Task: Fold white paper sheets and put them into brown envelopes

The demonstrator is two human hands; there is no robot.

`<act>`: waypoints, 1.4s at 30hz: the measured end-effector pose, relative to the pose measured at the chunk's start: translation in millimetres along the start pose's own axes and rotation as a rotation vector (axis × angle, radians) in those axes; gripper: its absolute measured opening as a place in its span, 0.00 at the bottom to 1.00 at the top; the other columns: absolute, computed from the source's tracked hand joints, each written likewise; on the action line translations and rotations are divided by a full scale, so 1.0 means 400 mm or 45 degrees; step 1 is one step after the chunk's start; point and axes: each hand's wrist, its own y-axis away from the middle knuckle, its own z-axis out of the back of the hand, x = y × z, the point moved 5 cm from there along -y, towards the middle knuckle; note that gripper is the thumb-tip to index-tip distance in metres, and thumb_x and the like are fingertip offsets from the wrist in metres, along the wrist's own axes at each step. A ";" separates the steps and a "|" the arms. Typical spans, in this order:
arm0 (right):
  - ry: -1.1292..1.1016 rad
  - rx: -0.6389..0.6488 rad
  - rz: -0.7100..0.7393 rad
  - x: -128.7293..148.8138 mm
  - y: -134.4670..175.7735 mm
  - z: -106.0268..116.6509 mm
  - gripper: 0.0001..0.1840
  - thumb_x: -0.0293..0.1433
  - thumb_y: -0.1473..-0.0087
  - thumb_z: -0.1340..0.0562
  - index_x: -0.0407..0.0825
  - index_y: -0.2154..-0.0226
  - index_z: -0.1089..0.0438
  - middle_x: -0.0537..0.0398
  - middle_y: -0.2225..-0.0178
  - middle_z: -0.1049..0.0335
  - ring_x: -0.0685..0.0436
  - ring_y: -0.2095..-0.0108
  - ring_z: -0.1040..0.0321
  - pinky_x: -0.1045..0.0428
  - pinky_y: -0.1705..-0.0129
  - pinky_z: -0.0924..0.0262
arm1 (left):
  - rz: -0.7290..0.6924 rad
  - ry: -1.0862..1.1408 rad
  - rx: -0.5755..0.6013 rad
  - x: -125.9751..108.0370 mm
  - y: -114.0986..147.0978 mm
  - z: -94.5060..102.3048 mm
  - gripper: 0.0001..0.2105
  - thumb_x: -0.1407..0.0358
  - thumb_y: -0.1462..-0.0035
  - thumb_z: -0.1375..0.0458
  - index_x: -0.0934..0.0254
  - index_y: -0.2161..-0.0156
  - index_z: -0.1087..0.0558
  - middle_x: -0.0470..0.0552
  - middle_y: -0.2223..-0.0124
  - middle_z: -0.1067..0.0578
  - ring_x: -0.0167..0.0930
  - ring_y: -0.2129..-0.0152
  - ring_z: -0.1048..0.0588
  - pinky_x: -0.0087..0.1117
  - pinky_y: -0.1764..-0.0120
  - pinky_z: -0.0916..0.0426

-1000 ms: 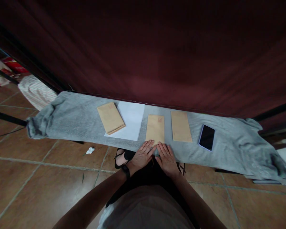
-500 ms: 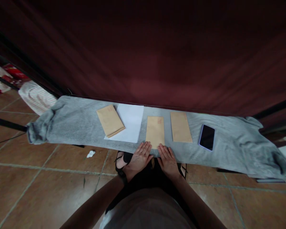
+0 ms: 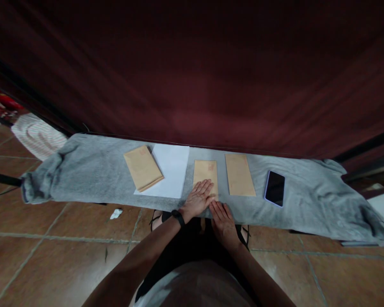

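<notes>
A brown paper envelope (image 3: 205,168) lies flat in front of me, with a small reddish print near its top right corner. My left hand (image 3: 198,198) rests on its lower half, fingers stretched out, and covers part of it. At the envelope's lower right corner lies my right hand (image 3: 222,219), fingers straight and flat, its tips touching or just beside the edge. Right of it is a second envelope (image 3: 240,175). To the left, a stack of envelopes (image 3: 143,167) lies tilted, partly over white paper sheets (image 3: 172,170).
A grey cloth (image 3: 92,170) covers the narrow bench. Toward its right part lies a phone (image 3: 274,188) with a purple edge. Behind the bench hangs a dark red curtain (image 3: 192,94). A crumpled white scrap (image 3: 116,213) is on the tiled floor.
My left hand has moved up and right, from the envelope's lower left corner onto its lower half. My right hand stays by the lower right corner. The view has shifted slightly.
</notes>
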 end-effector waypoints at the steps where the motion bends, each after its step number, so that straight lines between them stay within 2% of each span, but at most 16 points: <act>1: -0.007 0.015 0.009 0.000 -0.001 0.001 0.35 0.25 0.39 0.49 0.44 0.30 0.52 0.45 0.33 0.42 0.38 0.33 0.46 0.37 0.31 0.53 | 0.011 0.001 0.009 0.013 -0.018 -0.003 0.28 0.54 0.28 0.58 0.66 0.31 0.45 0.56 0.28 0.47 0.35 0.30 0.50 0.43 0.31 0.53; 6: -0.006 0.060 -0.004 0.000 -0.007 0.009 0.38 0.23 0.40 0.49 0.44 0.29 0.56 0.47 0.32 0.44 0.39 0.32 0.48 0.37 0.31 0.54 | 0.057 0.016 0.014 0.062 -0.108 -0.017 0.27 0.54 0.29 0.59 0.62 0.30 0.45 0.53 0.28 0.47 0.37 0.30 0.51 0.48 0.31 0.55; 10: 0.013 0.063 -0.019 0.004 -0.011 0.014 0.38 0.21 0.40 0.50 0.45 0.29 0.57 0.49 0.31 0.46 0.40 0.32 0.49 0.39 0.30 0.54 | 0.072 0.023 -0.041 0.078 -0.170 -0.022 0.28 0.56 0.29 0.60 0.64 0.30 0.47 0.56 0.28 0.46 0.38 0.30 0.50 0.52 0.32 0.55; 13: 0.027 0.057 -0.014 0.005 -0.012 0.014 0.39 0.21 0.40 0.51 0.45 0.29 0.58 0.48 0.31 0.48 0.40 0.32 0.49 0.38 0.31 0.54 | 0.123 0.027 -0.028 0.090 -0.206 -0.023 0.28 0.56 0.29 0.60 0.67 0.30 0.47 0.58 0.28 0.45 0.38 0.31 0.49 0.51 0.32 0.55; 16: 0.028 0.060 -0.014 0.005 -0.011 0.011 0.39 0.21 0.41 0.50 0.45 0.29 0.58 0.48 0.30 0.49 0.40 0.32 0.49 0.38 0.31 0.53 | 0.162 0.030 0.000 0.099 -0.232 -0.021 0.28 0.57 0.30 0.59 0.68 0.30 0.46 0.58 0.28 0.45 0.39 0.31 0.49 0.49 0.31 0.55; 21: 0.033 0.056 -0.013 0.005 -0.009 0.006 0.40 0.20 0.42 0.51 0.45 0.29 0.59 0.47 0.31 0.48 0.39 0.32 0.48 0.37 0.31 0.52 | 0.152 0.048 -0.048 0.099 -0.240 -0.018 0.28 0.58 0.30 0.59 0.65 0.29 0.48 0.57 0.29 0.43 0.40 0.31 0.48 0.53 0.32 0.55; 25: 0.029 0.046 -0.016 0.003 -0.008 0.004 0.40 0.20 0.42 0.50 0.45 0.29 0.58 0.47 0.31 0.47 0.40 0.32 0.48 0.38 0.31 0.53 | 0.102 0.037 -0.010 0.080 -0.193 -0.021 0.28 0.57 0.30 0.60 0.64 0.29 0.48 0.56 0.29 0.44 0.39 0.31 0.48 0.51 0.32 0.54; 29: 0.016 0.031 -0.010 0.003 -0.005 0.002 0.40 0.22 0.41 0.49 0.45 0.29 0.59 0.47 0.31 0.46 0.39 0.32 0.48 0.37 0.31 0.53 | 0.053 0.024 0.046 0.049 -0.096 -0.019 0.28 0.54 0.29 0.60 0.64 0.30 0.46 0.55 0.28 0.45 0.37 0.30 0.49 0.48 0.32 0.54; 35: 0.041 -0.012 -0.026 0.005 -0.001 -0.004 0.37 0.24 0.39 0.48 0.44 0.30 0.54 0.45 0.34 0.41 0.39 0.34 0.45 0.37 0.31 0.53 | -0.004 0.040 0.037 -0.003 0.053 0.020 0.26 0.54 0.28 0.60 0.60 0.31 0.43 0.52 0.29 0.42 0.36 0.31 0.47 0.47 0.33 0.51; 38: 0.040 -0.025 -0.010 0.006 -0.001 -0.001 0.35 0.24 0.39 0.48 0.45 0.30 0.51 0.46 0.33 0.43 0.39 0.33 0.46 0.37 0.31 0.53 | -0.046 0.018 0.012 -0.032 0.114 0.041 0.24 0.54 0.28 0.57 0.58 0.32 0.42 0.51 0.29 0.42 0.37 0.31 0.46 0.47 0.33 0.49; 42: 0.053 0.010 0.001 0.007 -0.004 0.003 0.34 0.25 0.38 0.47 0.51 0.31 0.48 0.48 0.31 0.46 0.39 0.32 0.47 0.37 0.31 0.53 | -0.049 -0.078 -0.050 -0.054 0.181 0.046 0.27 0.55 0.29 0.54 0.63 0.31 0.45 0.55 0.29 0.43 0.38 0.31 0.47 0.48 0.33 0.48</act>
